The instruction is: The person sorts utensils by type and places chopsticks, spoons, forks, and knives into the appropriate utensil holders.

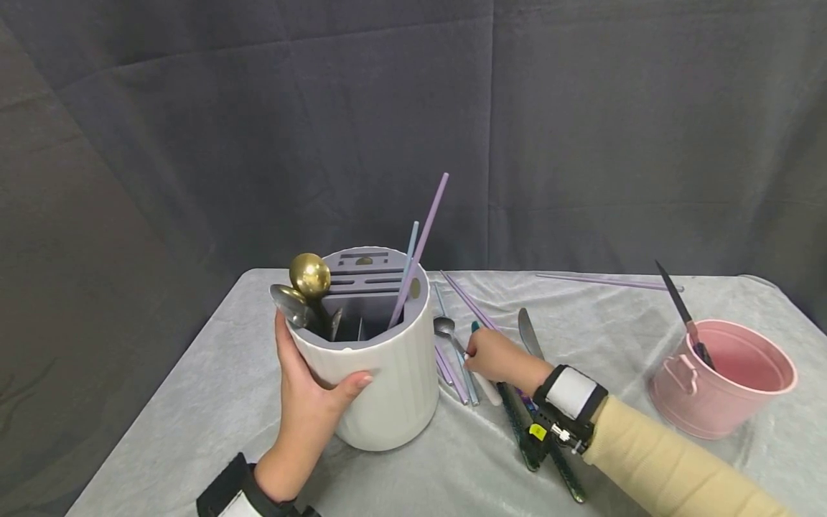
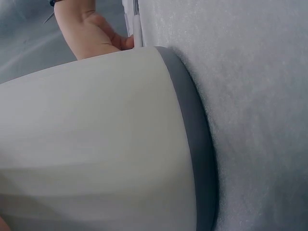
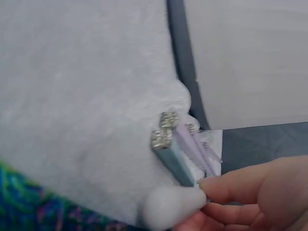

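Observation:
My left hand [image 1: 310, 402] grips the near left side of a white utensil holder [image 1: 388, 388], its thumb across the front wall. Gold and silver spoons [image 1: 309, 276] lean out at the holder's left. A purple chopstick [image 1: 423, 240] and a light blue chopstick [image 1: 411, 244] stick up at its right. Beside the holder, my right hand [image 1: 500, 357] pinches a white-handled spoon [image 1: 444, 326], bowl pointing away. In the right wrist view the spoon's rounded white handle [image 3: 166, 209] shows between thumb and fingers, by the jewelled ends of blue and purple chopsticks [image 3: 173, 161].
Table knives [image 1: 530, 330] with dark green handles lie partly under my right forearm. More purple chopsticks [image 1: 468, 298] spread behind the hand, and another pair [image 1: 601, 281] lies at the back. A pink bucket [image 1: 717, 409] with a dark-bladed knife [image 1: 675, 298] stands at the right.

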Motion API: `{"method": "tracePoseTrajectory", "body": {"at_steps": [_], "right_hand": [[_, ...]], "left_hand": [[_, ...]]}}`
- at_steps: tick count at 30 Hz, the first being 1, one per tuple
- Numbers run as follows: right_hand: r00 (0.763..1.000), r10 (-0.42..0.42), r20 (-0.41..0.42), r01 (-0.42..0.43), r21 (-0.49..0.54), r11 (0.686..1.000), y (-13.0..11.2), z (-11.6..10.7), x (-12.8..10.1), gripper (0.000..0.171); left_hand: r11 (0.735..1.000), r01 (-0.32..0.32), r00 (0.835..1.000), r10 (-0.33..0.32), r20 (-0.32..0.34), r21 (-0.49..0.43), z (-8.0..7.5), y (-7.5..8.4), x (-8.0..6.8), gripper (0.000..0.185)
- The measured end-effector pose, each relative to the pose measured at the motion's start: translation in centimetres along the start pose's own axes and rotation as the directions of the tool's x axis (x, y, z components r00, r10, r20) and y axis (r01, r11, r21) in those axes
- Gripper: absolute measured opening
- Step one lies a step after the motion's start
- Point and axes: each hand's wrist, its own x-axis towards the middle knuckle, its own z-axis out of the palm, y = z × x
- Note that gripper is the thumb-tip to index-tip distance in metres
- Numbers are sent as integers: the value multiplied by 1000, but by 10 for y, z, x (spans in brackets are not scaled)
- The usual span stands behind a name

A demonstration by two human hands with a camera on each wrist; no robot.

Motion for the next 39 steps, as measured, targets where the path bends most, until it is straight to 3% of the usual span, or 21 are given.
{"method": "tracePoseTrajectory", "body": {"at_steps": [4, 9, 13, 19, 24, 29, 35, 39], "right_hand": [[1000, 6, 17, -7, 49, 999, 3, -4, -4, 31], [999, 19, -39, -14, 130, 991, 6, -10, -10, 7], [996, 49, -74, -32, 213, 977, 5, -18, -16, 12], [992, 18, -122, 25, 341, 940, 1, -26, -25, 14], [986, 14, -165, 52, 388, 920, -3, -30, -32, 37], [970, 19, -243, 87, 418, 904, -13, -36, -40, 30], [933, -27, -358, 226, 527, 819, -36, -52, -55, 24], [869, -127, -478, 400, 528, 749, -60, -64, -69, 17]], "left_hand": [[1000, 1, 1000, -1, 0, -1, 0, 0, 0, 125], [1000, 7, 1000, -7, 3, -8, 2, 0, 0, 126], [1000, 8, 1000, -8, 4, -2, 2, 0, 1, 126], [1000, 6, 1000, -6, 6, 5, 1, 0, 0, 126], [1000, 16, 1000, -16, 12, 7, 1, 1, 0, 126], [1000, 9, 1000, -9, 15, -1, 2, 0, 1, 126], [1000, 6, 1000, -6, 14, -6, 3, 0, 1, 126], [1000, 0, 1000, 1, 13, -19, 4, 0, 1, 125]]}}
